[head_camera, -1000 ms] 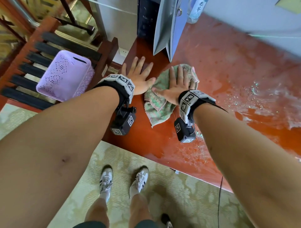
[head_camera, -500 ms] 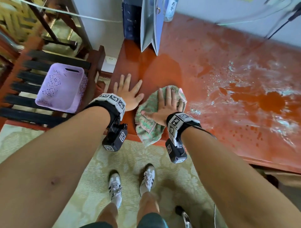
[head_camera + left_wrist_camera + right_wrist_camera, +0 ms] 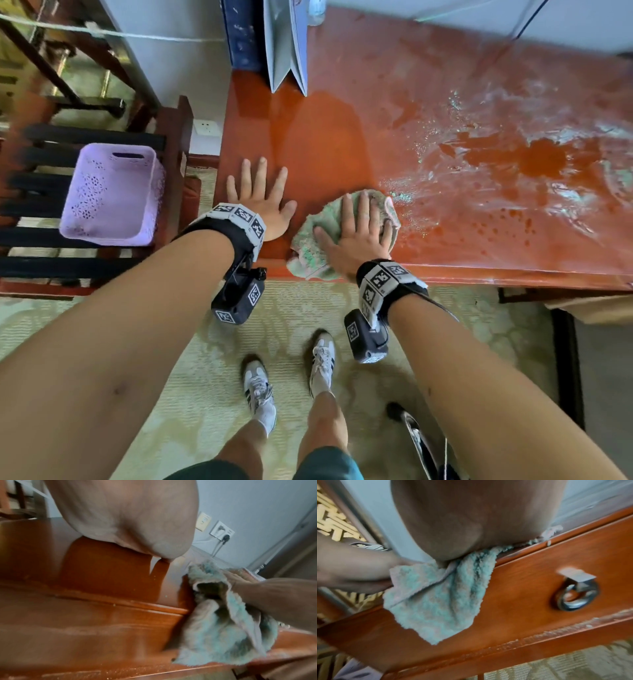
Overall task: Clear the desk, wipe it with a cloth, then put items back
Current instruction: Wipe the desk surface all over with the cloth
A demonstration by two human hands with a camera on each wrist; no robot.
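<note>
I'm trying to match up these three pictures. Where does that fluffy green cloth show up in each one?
Head view: the cloth lies centre frame at the desk's near edge, under the flat right hand.
Left wrist view: cloth at lower right, draped over the edge.
Right wrist view: cloth left of centre, hanging down the drawer front.
Shared landmark: the red-brown desk edge it hangs over.

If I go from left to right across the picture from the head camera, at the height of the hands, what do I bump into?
Purple basket → left hand, flat on the desk → right hand, pressing the green cloth → the white smeary patch.
</note>
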